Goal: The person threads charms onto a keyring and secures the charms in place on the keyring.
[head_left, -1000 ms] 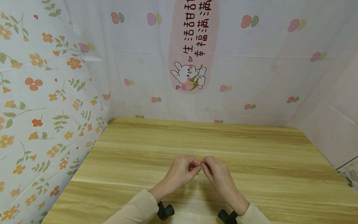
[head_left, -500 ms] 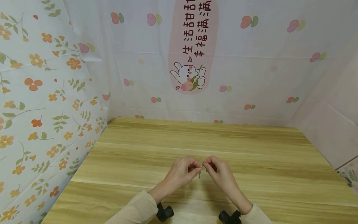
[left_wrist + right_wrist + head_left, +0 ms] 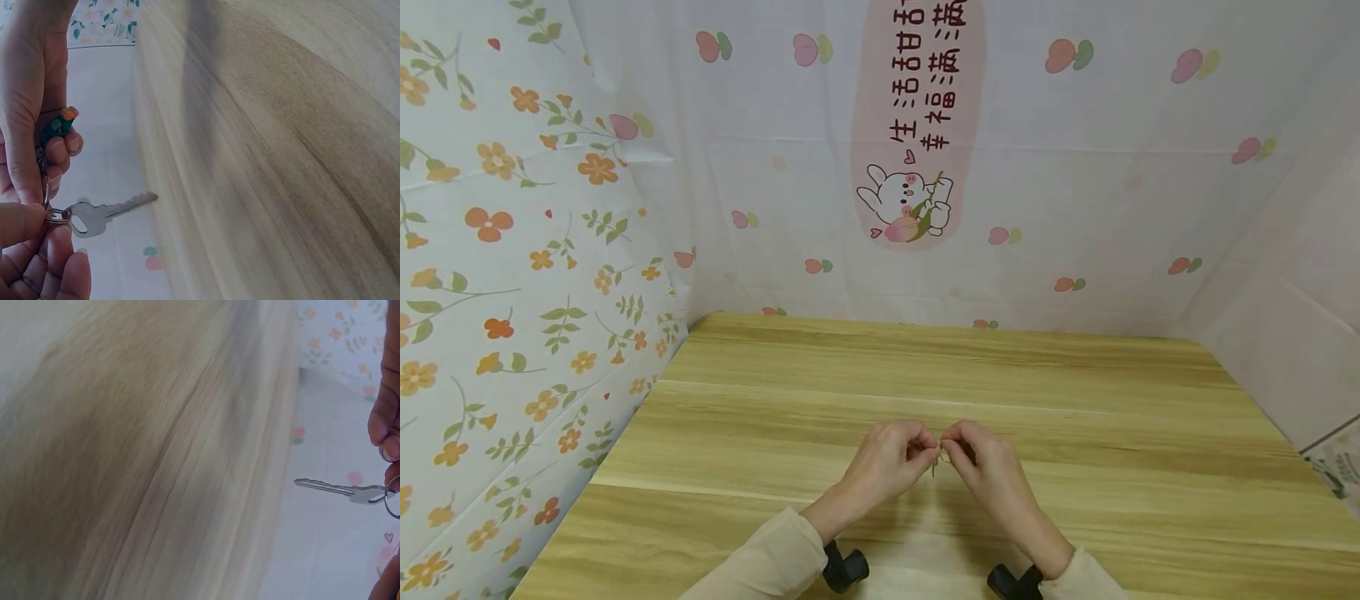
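Observation:
Both hands meet over the middle of the table in the head view. My left hand (image 3: 883,458) pinches a small metal key ring (image 3: 59,216) between thumb and fingers. From this ring a silver key (image 3: 94,219) hangs, its blade pointing down toward the table. My right hand (image 3: 988,458) holds a keychain with a green and orange charm (image 3: 59,125), partly hidden in its curled fingers. A short chain and metal loop run from the charm toward the key ring. In the right wrist view the key (image 3: 337,489) and a ring (image 3: 390,503) show beside the fingertips.
A wood-grain table (image 3: 775,383) lies under the hands. Patterned cloth (image 3: 760,167) stands behind it and at both sides. Black wrist devices (image 3: 846,571) sit below the forearms.
My right hand has drawn slightly away from the left and come back close to it. The key hangs lower in view than one second ago. My left hand stays almost still.

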Action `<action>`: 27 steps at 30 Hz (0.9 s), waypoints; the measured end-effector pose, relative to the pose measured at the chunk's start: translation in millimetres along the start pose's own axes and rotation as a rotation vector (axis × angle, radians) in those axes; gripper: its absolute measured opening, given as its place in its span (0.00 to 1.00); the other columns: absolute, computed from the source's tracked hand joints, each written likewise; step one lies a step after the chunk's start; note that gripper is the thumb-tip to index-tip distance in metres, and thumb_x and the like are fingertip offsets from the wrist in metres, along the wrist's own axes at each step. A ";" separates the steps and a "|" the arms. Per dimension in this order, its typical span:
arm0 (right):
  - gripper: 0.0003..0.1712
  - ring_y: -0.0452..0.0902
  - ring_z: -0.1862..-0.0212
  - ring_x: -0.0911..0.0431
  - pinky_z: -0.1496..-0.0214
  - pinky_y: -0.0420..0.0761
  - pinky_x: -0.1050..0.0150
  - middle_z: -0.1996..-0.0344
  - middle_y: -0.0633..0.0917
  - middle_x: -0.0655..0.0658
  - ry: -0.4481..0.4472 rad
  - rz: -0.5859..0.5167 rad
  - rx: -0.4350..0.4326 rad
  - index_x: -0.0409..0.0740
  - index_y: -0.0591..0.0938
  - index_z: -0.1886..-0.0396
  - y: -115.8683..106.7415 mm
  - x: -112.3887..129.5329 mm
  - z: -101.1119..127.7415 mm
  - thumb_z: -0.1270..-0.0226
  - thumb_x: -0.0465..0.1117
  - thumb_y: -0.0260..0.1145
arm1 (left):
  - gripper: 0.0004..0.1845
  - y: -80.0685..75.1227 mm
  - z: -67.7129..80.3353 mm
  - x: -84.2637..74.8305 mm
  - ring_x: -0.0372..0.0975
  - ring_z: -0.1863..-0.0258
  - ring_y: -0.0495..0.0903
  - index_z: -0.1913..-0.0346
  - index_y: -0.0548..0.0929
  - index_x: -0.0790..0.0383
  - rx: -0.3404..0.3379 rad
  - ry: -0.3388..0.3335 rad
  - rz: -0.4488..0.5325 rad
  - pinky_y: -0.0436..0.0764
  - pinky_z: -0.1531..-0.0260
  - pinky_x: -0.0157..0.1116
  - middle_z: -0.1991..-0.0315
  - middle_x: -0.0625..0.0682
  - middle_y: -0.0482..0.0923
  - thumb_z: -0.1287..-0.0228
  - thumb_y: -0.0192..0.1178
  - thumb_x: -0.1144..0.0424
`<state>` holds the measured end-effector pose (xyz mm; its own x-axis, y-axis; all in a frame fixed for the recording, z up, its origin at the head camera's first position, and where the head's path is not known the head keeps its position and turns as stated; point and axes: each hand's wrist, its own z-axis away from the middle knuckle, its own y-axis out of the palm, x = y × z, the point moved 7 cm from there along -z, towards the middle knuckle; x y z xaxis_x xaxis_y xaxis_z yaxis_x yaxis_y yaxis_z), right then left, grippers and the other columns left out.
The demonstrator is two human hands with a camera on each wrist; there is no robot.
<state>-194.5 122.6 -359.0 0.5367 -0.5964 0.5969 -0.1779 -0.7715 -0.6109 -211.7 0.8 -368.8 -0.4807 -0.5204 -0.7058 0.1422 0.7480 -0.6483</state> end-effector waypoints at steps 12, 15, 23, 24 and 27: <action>0.06 0.65 0.83 0.69 0.83 0.70 0.70 0.82 0.76 0.51 0.193 -0.171 0.086 0.40 0.79 0.73 3.2 -22.5 1.8 0.37 0.29 0.62 | 0.03 2.1 -0.2 0.9 0.24 0.82 0.68 0.70 0.83 0.59 0.007 0.008 0.041 0.70 0.82 0.23 0.77 0.45 0.80 0.40 0.63 0.67; 0.06 0.65 0.81 0.70 0.82 0.70 0.71 0.82 0.76 0.53 0.160 -0.120 0.077 0.41 0.79 0.74 2.0 -18.6 1.6 0.39 0.28 0.64 | 0.02 2.8 -1.3 1.2 0.24 0.81 0.70 0.70 0.83 0.59 0.017 -0.016 0.025 0.71 0.81 0.23 0.76 0.45 0.80 0.41 0.63 0.67; 0.05 0.65 0.81 0.69 0.81 0.69 0.71 0.82 0.77 0.52 0.158 -0.100 0.101 0.41 0.79 0.72 1.3 -17.6 0.5 0.37 0.30 0.63 | 0.02 2.4 -3.8 0.4 0.25 0.81 0.71 0.70 0.83 0.60 0.016 -0.044 0.011 0.72 0.80 0.23 0.76 0.45 0.81 0.40 0.63 0.66; 0.05 0.65 0.82 0.69 0.82 0.69 0.71 0.82 0.77 0.50 0.177 -0.123 0.112 0.40 0.80 0.72 1.9 -19.6 0.6 0.37 0.31 0.62 | 0.02 2.6 -3.7 1.0 0.25 0.80 0.71 0.70 0.83 0.60 0.015 -0.046 0.021 0.72 0.79 0.23 0.76 0.45 0.81 0.40 0.63 0.66; 0.04 0.65 0.83 0.68 0.83 0.69 0.70 0.82 0.77 0.49 0.242 -0.181 0.140 0.40 0.80 0.71 3.7 -26.2 1.6 0.36 0.31 0.62 | 0.03 2.5 -3.0 2.4 0.25 0.80 0.71 0.70 0.84 0.60 0.005 -0.047 0.057 0.72 0.78 0.24 0.75 0.46 0.82 0.40 0.63 0.66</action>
<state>-207.9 135.7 -377.8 0.3345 -0.5004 0.7986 0.0266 -0.8420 -0.5388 -215.1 2.7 -371.2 -0.4305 -0.4960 -0.7541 0.1721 0.7750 -0.6080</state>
